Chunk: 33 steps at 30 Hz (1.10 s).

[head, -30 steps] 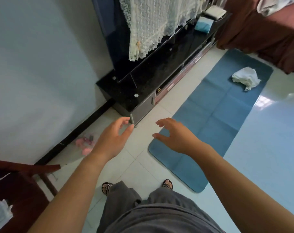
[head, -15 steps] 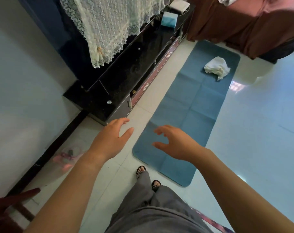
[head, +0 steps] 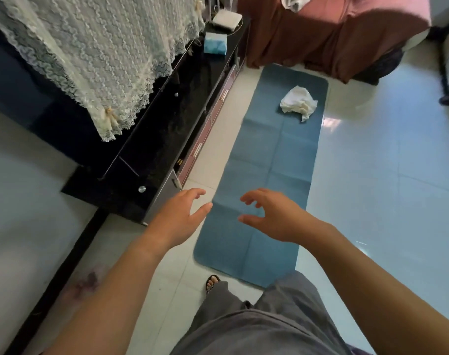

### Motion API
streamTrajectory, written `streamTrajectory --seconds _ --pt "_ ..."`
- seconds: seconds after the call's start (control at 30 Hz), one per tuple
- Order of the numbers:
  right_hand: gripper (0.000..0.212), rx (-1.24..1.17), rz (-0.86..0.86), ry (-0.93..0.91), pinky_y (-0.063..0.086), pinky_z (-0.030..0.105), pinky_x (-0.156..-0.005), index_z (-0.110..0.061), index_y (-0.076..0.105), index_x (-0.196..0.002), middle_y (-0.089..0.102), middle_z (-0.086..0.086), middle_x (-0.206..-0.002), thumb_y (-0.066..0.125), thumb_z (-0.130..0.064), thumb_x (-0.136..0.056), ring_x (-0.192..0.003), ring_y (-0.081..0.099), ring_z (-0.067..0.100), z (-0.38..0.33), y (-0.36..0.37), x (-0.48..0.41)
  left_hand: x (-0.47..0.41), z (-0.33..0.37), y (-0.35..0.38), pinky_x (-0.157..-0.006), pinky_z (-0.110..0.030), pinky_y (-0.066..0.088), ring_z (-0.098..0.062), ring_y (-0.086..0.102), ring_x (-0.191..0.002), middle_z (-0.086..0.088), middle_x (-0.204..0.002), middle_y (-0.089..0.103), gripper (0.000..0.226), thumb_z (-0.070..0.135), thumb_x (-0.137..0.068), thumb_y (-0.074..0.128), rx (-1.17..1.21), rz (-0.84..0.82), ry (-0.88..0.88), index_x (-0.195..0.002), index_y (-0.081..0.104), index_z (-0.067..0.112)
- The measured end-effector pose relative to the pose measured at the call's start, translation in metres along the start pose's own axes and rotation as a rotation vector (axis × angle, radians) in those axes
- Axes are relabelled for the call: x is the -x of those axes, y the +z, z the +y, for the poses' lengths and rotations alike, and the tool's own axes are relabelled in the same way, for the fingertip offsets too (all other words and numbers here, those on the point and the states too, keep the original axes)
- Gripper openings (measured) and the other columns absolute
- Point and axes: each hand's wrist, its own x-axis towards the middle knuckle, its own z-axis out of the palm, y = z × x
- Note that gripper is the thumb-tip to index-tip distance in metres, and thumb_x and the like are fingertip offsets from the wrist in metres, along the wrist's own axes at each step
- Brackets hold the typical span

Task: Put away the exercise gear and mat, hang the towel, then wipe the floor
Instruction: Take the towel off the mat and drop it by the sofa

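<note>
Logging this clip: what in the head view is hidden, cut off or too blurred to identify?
Head view:
- Pink things on the floor by the wall: blurred, cannot be identified.
- Mat: near right corner hidden by the trousers.
- Pale cloth on the brown cover: cut off by the top edge.
- Second foot: hidden under the trousers; one sandal shows.

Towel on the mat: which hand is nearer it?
Right. The right hand hangs over the near end of the mat, short of the towel; the left hand is at the mat's left edge, by the cabinet corner.
</note>
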Motion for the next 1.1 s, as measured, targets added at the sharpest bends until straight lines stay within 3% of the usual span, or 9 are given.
streamTrajectory --seconds 0.33,0.83,1.1 --pt "0.048 -0.045 0.065 0.028 0.04 0.027 -0.093 -0.023 0.049 -0.129 0.046 -0.002 -0.13 0.06 -0.043 -0.087 -0.114 0.05 0.017 0.099 -0.067 -0.012 -0.085 0.089 0.03 -0.096 -0.031 0.04 -0.013 0.049 -0.117 0.006 -0.132 0.051 0.042 0.043 -0.093 0.047 0.009 -0.007 0.042 -0.131 0.045 0.027" --pt "0.047 -0.032 0.175 0.085 0.039 0.027 -0.097 -0.022 0.049 -0.129 0.049 -0.002 -0.131 0.06 -0.041 -0.087 -0.118 0.048 0.016 0.403 -0.301 0.033 -0.259 0.424 0.189 -0.092 -0.027 0.04 -0.015 0.051 -0.116 0.002 -0.127 0.054 0.038 0.036 -0.092 0.051 0.104 -0.032 0.091 -0.128 0.049 0.021" --pt "0.046 -0.104 0.225 0.131 0.04 0.023 -0.092 -0.025 0.049 -0.128 0.049 -0.005 -0.131 0.06 -0.043 -0.086 -0.114 0.048 0.012 0.495 -0.378 0.008 -0.357 0.506 0.206 -0.088 -0.029 0.043 -0.013 0.051 -0.115 0.004 -0.125 0.055 0.038 0.038 -0.092 0.05 0.083 -0.022 0.127 -0.127 0.049 0.023"
